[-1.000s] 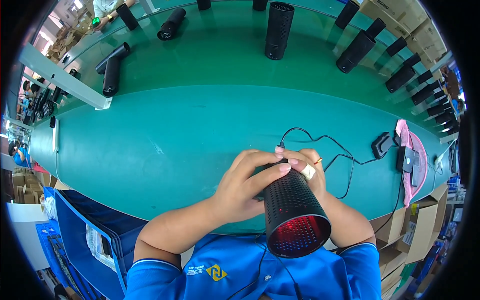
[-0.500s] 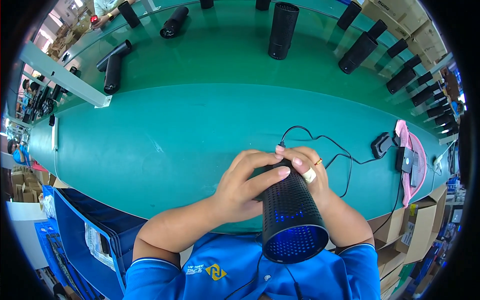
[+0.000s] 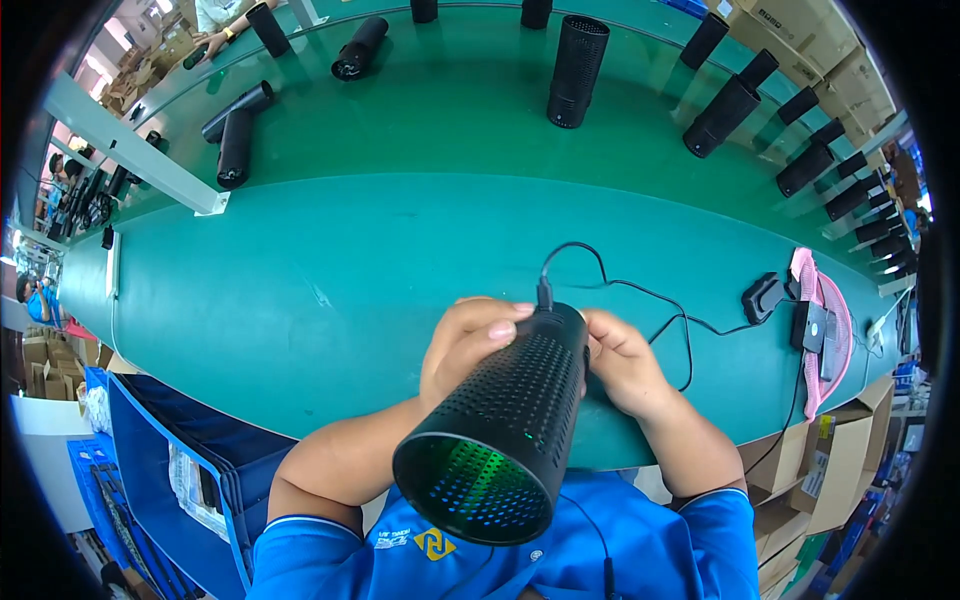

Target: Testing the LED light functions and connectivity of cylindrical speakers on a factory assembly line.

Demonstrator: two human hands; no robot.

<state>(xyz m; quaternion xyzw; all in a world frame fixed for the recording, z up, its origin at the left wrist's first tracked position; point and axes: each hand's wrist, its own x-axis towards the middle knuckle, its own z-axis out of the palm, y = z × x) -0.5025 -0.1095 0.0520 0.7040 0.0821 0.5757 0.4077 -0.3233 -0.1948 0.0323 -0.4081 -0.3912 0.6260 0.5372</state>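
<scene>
A black perforated cylinder [image 3: 500, 410] is held tilted over the near table edge, its wide hollow mouth toward me and glowing green and blue inside. Around its left side my left hand [image 3: 465, 345] is closed, thumb and fingers near the far end. My right hand [image 3: 625, 360] has its fingers bent against the right side by the far end; the fingertips are partly hidden. A black cable [image 3: 545, 290] is plugged into the cylinder's far end and loops right across the green table [image 3: 300, 300] to a black adapter [image 3: 766, 298].
Several similar black cylinders [image 3: 578, 70] stand or lie on the darker green strip beyond. A pink mesh item [image 3: 825, 330] with a black box lies right. Blue bins [image 3: 200, 470] sit lower left, open cartons [image 3: 840, 470] lower right. Another person's hand [image 3: 212, 42] shows at far left.
The cylinder's open end has swung left and its glow has turned from blue to green with some blue. My right hand has shifted from its top to its right side.
</scene>
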